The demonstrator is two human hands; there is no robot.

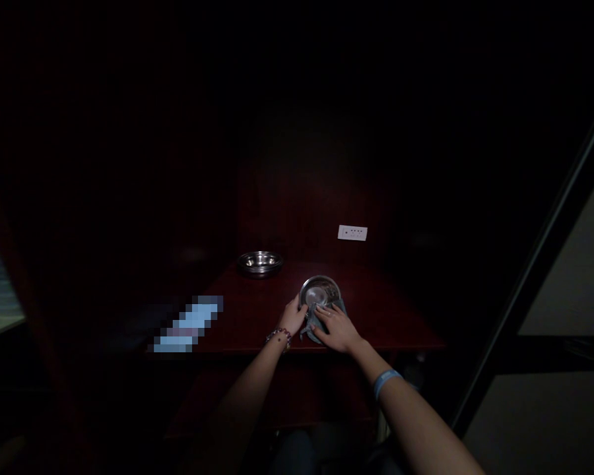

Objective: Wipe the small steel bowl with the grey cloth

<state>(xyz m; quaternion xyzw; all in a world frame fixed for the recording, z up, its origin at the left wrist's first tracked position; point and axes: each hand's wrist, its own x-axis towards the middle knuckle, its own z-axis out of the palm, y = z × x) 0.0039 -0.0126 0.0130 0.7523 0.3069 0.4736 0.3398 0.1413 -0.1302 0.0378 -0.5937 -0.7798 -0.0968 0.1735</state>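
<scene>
A round, shiny metal bowl (319, 290) is tilted up above the dark red table, its inside facing me. My left hand (294, 316) grips the bowl's left edge, thumb over the rim. My right hand (337, 325) presses a grey-blue cloth (315, 330) against the lower right inside of the bowl. Part of the cloth hangs below the rim and some is hidden under the fingers. Further back on the left, a small stack of similar metal bowls (260, 262) rests on the table.
The dark red table (376, 323) has its front edge just below my hands. A white socket plate (352, 233) is on the back panel. At the left lies a blurred-out light blue item (188, 324). Dark side walls enclose the space, and a lower shelf (277, 402) shows underneath.
</scene>
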